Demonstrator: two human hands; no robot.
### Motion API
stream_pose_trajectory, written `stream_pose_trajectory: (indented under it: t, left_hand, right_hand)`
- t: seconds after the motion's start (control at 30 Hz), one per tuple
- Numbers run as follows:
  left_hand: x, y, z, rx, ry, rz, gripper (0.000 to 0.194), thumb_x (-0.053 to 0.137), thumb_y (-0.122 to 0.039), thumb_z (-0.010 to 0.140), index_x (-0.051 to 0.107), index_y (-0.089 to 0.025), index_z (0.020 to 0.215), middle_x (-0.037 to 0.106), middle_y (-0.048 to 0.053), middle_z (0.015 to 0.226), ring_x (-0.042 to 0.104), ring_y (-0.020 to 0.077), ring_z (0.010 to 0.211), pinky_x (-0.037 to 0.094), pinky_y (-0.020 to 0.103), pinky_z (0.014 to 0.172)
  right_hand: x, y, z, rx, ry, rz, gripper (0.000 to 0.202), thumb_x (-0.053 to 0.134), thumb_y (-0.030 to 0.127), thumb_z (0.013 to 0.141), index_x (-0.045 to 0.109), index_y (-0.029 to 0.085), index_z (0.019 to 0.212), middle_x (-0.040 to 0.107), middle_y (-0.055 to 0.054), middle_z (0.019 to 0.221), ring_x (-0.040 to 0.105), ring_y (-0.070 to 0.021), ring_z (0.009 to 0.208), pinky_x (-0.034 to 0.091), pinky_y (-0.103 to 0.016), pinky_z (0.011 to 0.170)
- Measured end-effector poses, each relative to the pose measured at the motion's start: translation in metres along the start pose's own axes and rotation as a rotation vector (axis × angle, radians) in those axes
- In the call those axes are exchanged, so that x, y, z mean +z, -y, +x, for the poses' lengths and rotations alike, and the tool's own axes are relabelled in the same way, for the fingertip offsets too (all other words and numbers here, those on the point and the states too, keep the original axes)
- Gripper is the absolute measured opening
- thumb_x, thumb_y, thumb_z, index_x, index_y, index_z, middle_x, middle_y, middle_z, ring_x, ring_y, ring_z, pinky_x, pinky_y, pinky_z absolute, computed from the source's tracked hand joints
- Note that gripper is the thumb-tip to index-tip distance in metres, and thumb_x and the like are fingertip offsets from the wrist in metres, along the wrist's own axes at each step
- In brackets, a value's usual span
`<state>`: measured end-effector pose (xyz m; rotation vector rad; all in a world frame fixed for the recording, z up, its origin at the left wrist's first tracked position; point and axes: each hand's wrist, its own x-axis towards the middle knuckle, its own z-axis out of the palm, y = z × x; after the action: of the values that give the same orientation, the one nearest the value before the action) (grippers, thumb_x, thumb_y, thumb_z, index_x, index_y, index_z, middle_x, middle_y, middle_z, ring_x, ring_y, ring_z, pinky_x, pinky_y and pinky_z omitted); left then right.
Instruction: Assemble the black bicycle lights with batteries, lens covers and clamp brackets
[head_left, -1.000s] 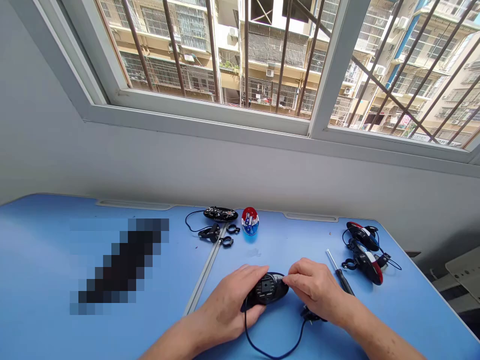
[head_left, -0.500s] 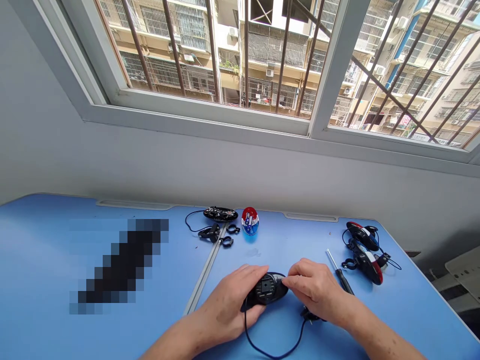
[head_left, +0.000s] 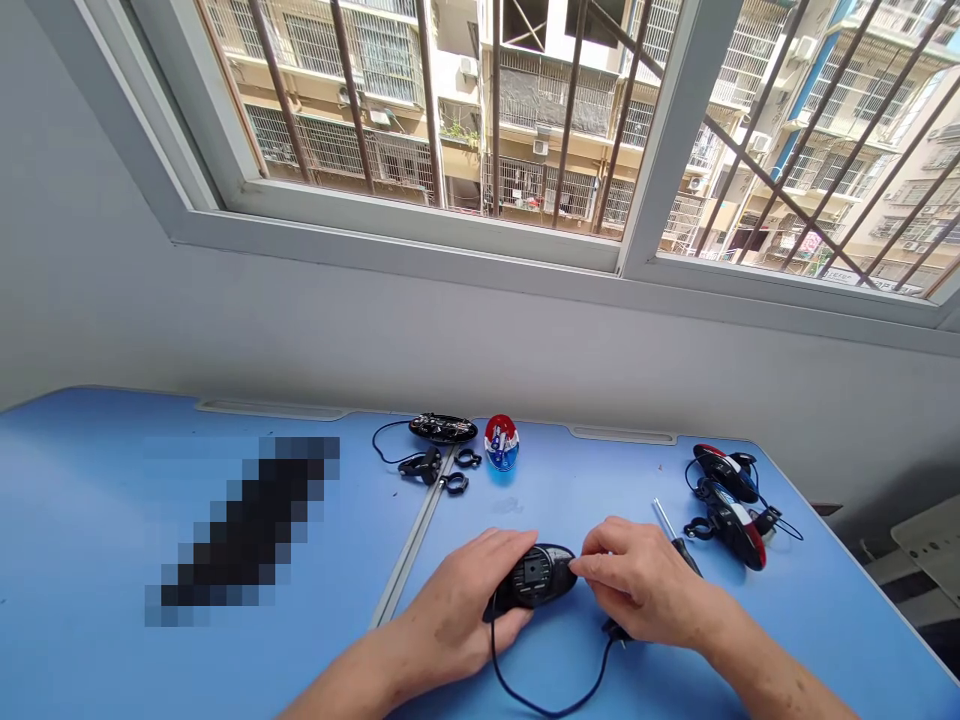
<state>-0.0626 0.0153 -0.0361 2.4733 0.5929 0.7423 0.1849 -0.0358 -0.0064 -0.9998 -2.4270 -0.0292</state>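
Note:
My left hand (head_left: 480,590) is wrapped around a black oval bike horn (head_left: 536,578), thumb below and fingers above. The horn's underside faces up, showing a round slotted grille with a square socket. A thin black cable (head_left: 551,712) loops from the horn down toward the front and back up to a small black switch (head_left: 616,630), partly hidden below my right hand. My right hand (head_left: 637,580) has thumb and forefinger pinched at the right end of the horn. Whatever lies between those fingertips is too small to make out.
A screwdriver (head_left: 679,540) lies behind my right hand. Two assembled horns (head_left: 739,525) with clamps are at the right. Toward the back are an opened horn body (head_left: 442,429), clamp rings (head_left: 456,484) and a red-and-blue shell (head_left: 501,443) with small parts. A pixelated dark patch (head_left: 251,530) covers the left.
My right fingertips have shifted slightly to the right along the end of the horn. My left hand and the horn stay almost still.

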Motion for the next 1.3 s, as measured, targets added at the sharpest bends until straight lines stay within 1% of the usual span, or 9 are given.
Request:
stream_pose_trajectory:
  t: [0.1,0.2,0.3,0.5,0.6,0.77,1.03,1.2,1.3]
  left_hand:
    - [0.002,0.003,0.000,0.014,-0.016,-0.006,0.058,0.057,-0.010,0.078,0.043,-0.024,0.133,0.065,0.008,0.116,0.061,0.0253,0.099,0.051,0.038,0.086]
    - [0.003,0.005,-0.001,0.034,-0.026,-0.008,0.059,0.057,-0.010,0.079,0.042,-0.025,0.134,0.065,0.007,0.118,0.061,0.0253,0.101,0.051,0.037,0.088]
    - [0.003,0.006,-0.001,0.029,-0.023,-0.004,0.059,0.057,-0.010,0.078,0.043,-0.025,0.133,0.065,0.007,0.118,0.061,0.0253,0.102,0.052,0.037,0.088]
    - [0.003,0.008,-0.003,0.008,-0.001,-0.002,0.061,0.057,-0.012,0.078,0.041,-0.026,0.135,0.062,0.008,0.122,0.060,0.0271,0.107,0.051,0.040,0.092]
    - [0.004,0.010,-0.005,0.004,0.012,-0.001,0.065,0.058,-0.011,0.076,0.039,-0.027,0.137,0.060,0.008,0.125,0.058,0.0276,0.110,0.050,0.041,0.094]
    - [0.007,0.012,-0.007,-0.004,0.017,0.019,0.076,0.059,-0.008,0.072,0.034,-0.028,0.140,0.055,0.010,0.130,0.055,0.0296,0.115,0.049,0.045,0.097]
    - [0.010,0.014,-0.008,-0.006,0.002,0.036,0.077,0.057,-0.007,0.074,0.030,-0.029,0.143,0.054,0.010,0.131,0.055,0.0299,0.115,0.049,0.045,0.096]
    - [0.013,0.018,-0.010,-0.078,0.011,0.042,0.081,0.064,-0.011,0.074,0.028,-0.030,0.144,0.050,0.011,0.137,0.051,0.0327,0.121,0.046,0.048,0.101]
    - [0.008,0.009,-0.008,-0.136,0.085,0.012,0.088,0.068,-0.011,0.069,0.028,-0.030,0.145,0.047,0.010,0.139,0.050,0.0336,0.122,0.046,0.048,0.102]
  right_hand:
    - [0.000,-0.007,-0.002,0.037,-0.092,-0.002,0.028,0.045,0.010,0.089,0.065,0.021,0.105,0.069,-0.006,0.082,0.061,-0.0156,0.068,0.046,-0.024,0.057]
    - [0.000,-0.016,-0.005,0.160,-0.137,-0.042,0.024,0.046,0.013,0.092,0.067,0.020,0.102,0.070,-0.006,0.083,0.063,-0.0154,0.069,0.046,-0.024,0.058]
    - [0.001,-0.022,-0.008,0.248,-0.050,-0.085,0.022,0.051,0.012,0.090,0.069,0.021,0.095,0.071,-0.006,0.085,0.065,-0.0155,0.070,0.045,-0.023,0.057]
    - [0.005,-0.021,-0.007,0.283,0.107,-0.138,0.016,0.060,0.009,0.084,0.070,0.021,0.088,0.071,-0.005,0.086,0.065,-0.0165,0.072,0.044,-0.023,0.057]
    - [0.006,-0.020,-0.007,0.297,0.129,-0.149,0.014,0.061,0.010,0.083,0.069,0.021,0.086,0.070,-0.004,0.087,0.065,-0.0167,0.072,0.044,-0.023,0.057]
    - [0.004,-0.021,-0.007,0.320,0.091,-0.144,0.016,0.059,0.012,0.085,0.070,0.022,0.091,0.071,-0.005,0.089,0.066,-0.0176,0.075,0.044,-0.024,0.058]
    - [-0.003,-0.001,-0.002,0.298,0.076,-0.009,0.018,0.052,0.015,0.091,0.069,0.020,0.087,0.068,-0.003,0.073,0.061,-0.0148,0.063,0.041,-0.024,0.056]
    - [-0.001,0.012,0.000,0.266,0.140,0.004,0.014,0.053,0.015,0.090,0.066,0.020,0.085,0.066,-0.003,0.069,0.060,-0.0154,0.061,0.039,-0.024,0.056]
    - [0.000,0.018,0.002,0.261,0.210,0.004,0.011,0.055,0.015,0.089,0.065,0.019,0.090,0.067,-0.004,0.072,0.061,-0.0172,0.066,0.042,-0.026,0.059]
